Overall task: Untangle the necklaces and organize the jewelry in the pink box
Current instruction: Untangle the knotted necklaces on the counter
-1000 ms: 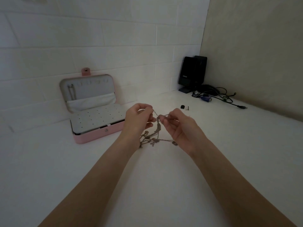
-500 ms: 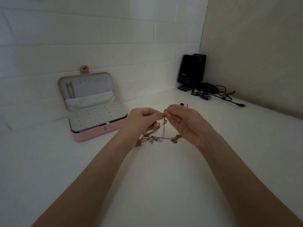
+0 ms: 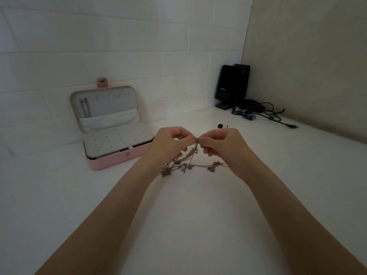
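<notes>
A tangle of thin necklaces (image 3: 188,164) with small charms hangs from my fingertips and trails onto the white table. My left hand (image 3: 168,144) and my right hand (image 3: 224,145) pinch the chains at one point, fingertips nearly touching, just above the table. The pink box (image 3: 119,159) lies open to the left, lid leaning on the wall. One chain (image 3: 85,108) hangs from a hook at the left inside the lid. A white pad with small holes (image 3: 117,138) covers the box's base.
A black speaker (image 3: 231,86) stands in the far right corner with a heap of dark cables (image 3: 258,114) beside it. Two small dark items (image 3: 220,126) lie just beyond my right hand. White brick wall behind, beige wall on the right.
My hands have come closer together, the fingertips now meeting on the chains. The hanging tangle has spread wider on the table, a charm strand now stretching under my right hand.
</notes>
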Available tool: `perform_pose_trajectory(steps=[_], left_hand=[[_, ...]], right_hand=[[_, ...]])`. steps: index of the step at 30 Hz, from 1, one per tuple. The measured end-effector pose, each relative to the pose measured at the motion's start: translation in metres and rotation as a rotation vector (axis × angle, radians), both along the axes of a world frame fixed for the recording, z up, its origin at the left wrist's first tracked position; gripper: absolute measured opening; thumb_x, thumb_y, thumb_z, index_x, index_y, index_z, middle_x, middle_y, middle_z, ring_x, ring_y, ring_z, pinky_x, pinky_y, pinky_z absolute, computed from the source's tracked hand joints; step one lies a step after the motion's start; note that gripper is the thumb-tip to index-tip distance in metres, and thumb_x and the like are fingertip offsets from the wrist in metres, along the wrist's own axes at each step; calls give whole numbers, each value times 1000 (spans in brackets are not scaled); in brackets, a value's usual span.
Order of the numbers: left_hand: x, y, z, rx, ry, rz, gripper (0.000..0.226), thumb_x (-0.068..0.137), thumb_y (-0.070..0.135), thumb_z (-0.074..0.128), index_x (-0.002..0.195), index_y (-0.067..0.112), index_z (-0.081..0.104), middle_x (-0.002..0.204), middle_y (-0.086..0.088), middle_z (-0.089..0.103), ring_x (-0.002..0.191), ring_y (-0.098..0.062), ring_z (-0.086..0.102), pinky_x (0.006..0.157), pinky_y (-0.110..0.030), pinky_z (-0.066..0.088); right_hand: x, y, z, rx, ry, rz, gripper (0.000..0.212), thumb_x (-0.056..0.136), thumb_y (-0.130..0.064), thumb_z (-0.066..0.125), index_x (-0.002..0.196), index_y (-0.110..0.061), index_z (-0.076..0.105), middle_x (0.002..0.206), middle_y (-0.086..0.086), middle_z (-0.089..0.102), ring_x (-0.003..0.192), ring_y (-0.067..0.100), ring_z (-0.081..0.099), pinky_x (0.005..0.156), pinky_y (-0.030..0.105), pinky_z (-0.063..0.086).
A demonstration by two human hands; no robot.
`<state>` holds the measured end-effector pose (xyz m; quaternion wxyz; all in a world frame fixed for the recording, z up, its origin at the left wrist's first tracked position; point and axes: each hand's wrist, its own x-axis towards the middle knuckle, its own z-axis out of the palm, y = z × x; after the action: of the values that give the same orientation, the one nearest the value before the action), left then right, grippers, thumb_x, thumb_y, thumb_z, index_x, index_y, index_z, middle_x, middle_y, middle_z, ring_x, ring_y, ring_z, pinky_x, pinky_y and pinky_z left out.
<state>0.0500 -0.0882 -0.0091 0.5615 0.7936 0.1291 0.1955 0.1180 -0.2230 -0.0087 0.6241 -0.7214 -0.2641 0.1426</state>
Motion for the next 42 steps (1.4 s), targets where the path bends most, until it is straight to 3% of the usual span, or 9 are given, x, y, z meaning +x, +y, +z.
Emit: perform_pose_trajectory(steps=[10,14,17,19,23,29,32,36,42], left_hand=[[-1,0,1,-23,117,-104,17,81,18,65,64,21,67,50,11,55,53,-5,49,59,-19,44],[1,-8,-1,391,114,-130,18,79,17,66,63,23,59,56,11,53,47,0,46,51,-11,38],[2,-12,-6,701,99,-105,18,79,19,62,67,25,50,73,10,50,57,-4,46,51,-14,34],[3,-8,-5,578,46,-142,14,82,15,61,73,21,52,76,8,55,57,-4,47,50,-11,35],[-5,-1,5,-65,10,-246,18,85,7,61,70,16,59,64,3,57,58,-9,52,52,-15,44],[-6,2,6,-423,81,-318,22,83,7,63,64,17,57,67,4,57,63,-6,54,57,-16,47],[-4,-1,4,-402,83,-260,23,83,6,62,64,16,55,68,2,59,65,-8,56,59,-16,48],[0,-8,2,-140,-92,-64,20,81,2,62,65,12,55,58,2,64,57,-9,59,58,-18,50],[-3,-9,7,-279,-48,-153,22,86,-1,54,67,10,52,55,3,59,46,-6,47,46,-15,41]], right_hand=[[6,-8,6,-152,-118,76,9,81,-6,64,74,-1,68,54,3,55,51,12,45,56,22,38],[4,-5,2,-248,-87,114,23,82,-5,56,59,-6,57,50,2,47,48,11,40,48,19,34],[2,-2,0,-265,-88,120,24,81,-10,55,57,-8,53,49,1,45,44,9,38,45,17,32],[4,-3,0,-193,-67,116,23,83,-10,55,60,-7,54,51,3,46,47,11,39,47,20,32],[9,-8,4,-13,32,150,21,87,-3,55,67,-5,58,62,6,51,53,13,45,53,23,37],[11,-11,3,86,124,186,24,86,-1,56,63,-8,56,63,5,49,52,11,46,56,23,36],[11,-11,2,59,104,197,22,85,0,58,65,-8,54,63,5,49,54,12,45,55,23,36],[9,-7,1,-10,23,213,20,84,1,57,66,-7,53,60,3,50,52,11,45,52,21,37],[9,-6,0,67,98,156,20,89,-2,50,70,-6,54,66,5,52,55,10,50,53,22,40]])
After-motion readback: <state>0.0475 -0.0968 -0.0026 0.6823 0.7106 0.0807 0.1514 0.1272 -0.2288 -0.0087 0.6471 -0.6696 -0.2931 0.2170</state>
